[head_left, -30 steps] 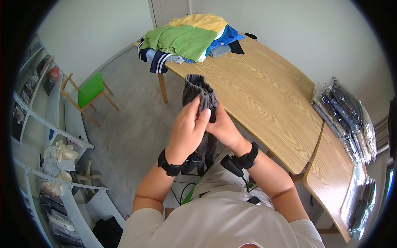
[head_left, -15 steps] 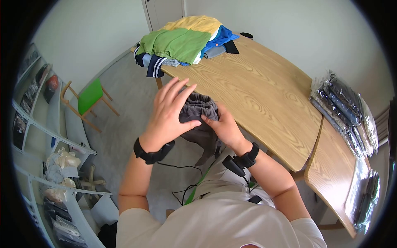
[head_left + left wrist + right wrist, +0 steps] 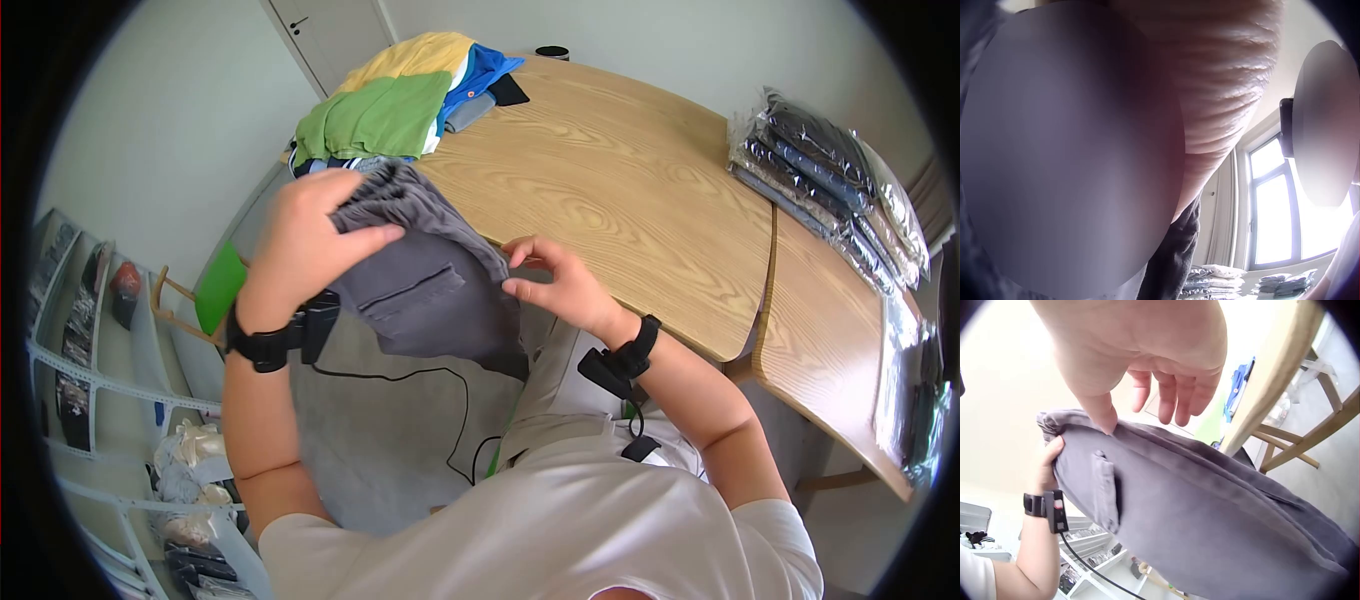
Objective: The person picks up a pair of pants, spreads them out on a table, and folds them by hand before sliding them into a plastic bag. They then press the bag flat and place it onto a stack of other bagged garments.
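Dark grey trousers (image 3: 420, 285) with a gathered waistband hang spread between the hands, a pocket on the side that shows. My left hand (image 3: 300, 235) grips them at the waistband, thumb in front and fingers partly hidden. In the right wrist view, the left thumb lies over the corner of the grey cloth (image 3: 1172, 506). At the opposite edge, my right hand (image 3: 565, 285) has its thumb against the cloth, its other fingers loosely bent above that edge. The left wrist view is mostly blurred.
A pile of green and yellow clothes (image 3: 385, 115) lies at the wooden table's (image 3: 610, 180) far left end. Bagged garments (image 3: 825, 180) are stacked at the right. Shelving (image 3: 115, 350) and a green chair (image 3: 218, 290) stand left. A black cable (image 3: 400, 377) hangs below.
The hands have moved apart, my left going left with the waistband. The bunched trousers are now spread out flatter between them. The head view has shifted to the right.
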A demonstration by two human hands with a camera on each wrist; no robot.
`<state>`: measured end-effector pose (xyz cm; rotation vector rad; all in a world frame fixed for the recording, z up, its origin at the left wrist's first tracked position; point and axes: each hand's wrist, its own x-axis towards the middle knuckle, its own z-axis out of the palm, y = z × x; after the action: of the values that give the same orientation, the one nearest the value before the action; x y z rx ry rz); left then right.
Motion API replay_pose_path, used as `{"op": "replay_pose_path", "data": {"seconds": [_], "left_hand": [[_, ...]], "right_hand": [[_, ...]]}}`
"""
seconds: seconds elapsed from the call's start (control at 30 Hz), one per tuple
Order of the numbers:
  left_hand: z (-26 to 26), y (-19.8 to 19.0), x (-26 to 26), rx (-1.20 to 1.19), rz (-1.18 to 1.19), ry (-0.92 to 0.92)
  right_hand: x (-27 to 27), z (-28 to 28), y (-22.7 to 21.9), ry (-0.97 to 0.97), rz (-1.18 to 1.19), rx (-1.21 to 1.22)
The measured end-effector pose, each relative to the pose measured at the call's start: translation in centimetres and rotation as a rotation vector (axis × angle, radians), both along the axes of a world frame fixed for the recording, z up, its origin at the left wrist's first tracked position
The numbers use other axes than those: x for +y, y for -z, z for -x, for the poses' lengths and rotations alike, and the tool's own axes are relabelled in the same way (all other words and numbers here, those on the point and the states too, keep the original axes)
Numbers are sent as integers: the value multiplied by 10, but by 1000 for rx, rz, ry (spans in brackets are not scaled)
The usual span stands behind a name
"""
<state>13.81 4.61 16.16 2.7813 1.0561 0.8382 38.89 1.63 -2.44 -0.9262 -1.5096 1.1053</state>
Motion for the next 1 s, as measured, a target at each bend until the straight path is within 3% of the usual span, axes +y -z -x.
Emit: {"op": "replay_pose_path", "data": {"seconds": [0.1,0.2,0.3,0.4,0.5,0.57,0.63,0.67,0.77,0.9,0.97,1.0], "left_hand": [[-3,-36,-11,-7,27,-47],[-9,-73,-32,86,-24,-80],[-9,-98,-51,41,-89,-87],[-1,-116,-70,-112,-137,-112],[35,-141,-82,-173,-161,-213],[94,-160,-80,-210,-210,-188],[124,-169,-87,-618,-159,-213],[55,-179,-91,-373,-346,237],[44,-184,-95,-466,-412,267],[13,-187,-100,-500,-303,252],[-47,-191,-121,-1313,8,-326],[-31,-192,-112,-1310,9,-314]], "right_hand": [[-11,1,14,-19,-77,-105],[-11,3,28,-118,-8,-222],[-18,5,33,-136,66,-271],[-25,-5,40,-149,-45,-250],[-38,-30,50,-68,-122,-332],[-55,-54,41,-217,99,-442],[-75,-73,46,-211,164,-462],[-84,-81,50,-212,153,-525],[-108,-96,65,-241,83,-624],[-133,-100,76,-266,-9,-641],[-134,-101,88,-445,31,-530],[-138,-104,86,-458,82,-561]]}}
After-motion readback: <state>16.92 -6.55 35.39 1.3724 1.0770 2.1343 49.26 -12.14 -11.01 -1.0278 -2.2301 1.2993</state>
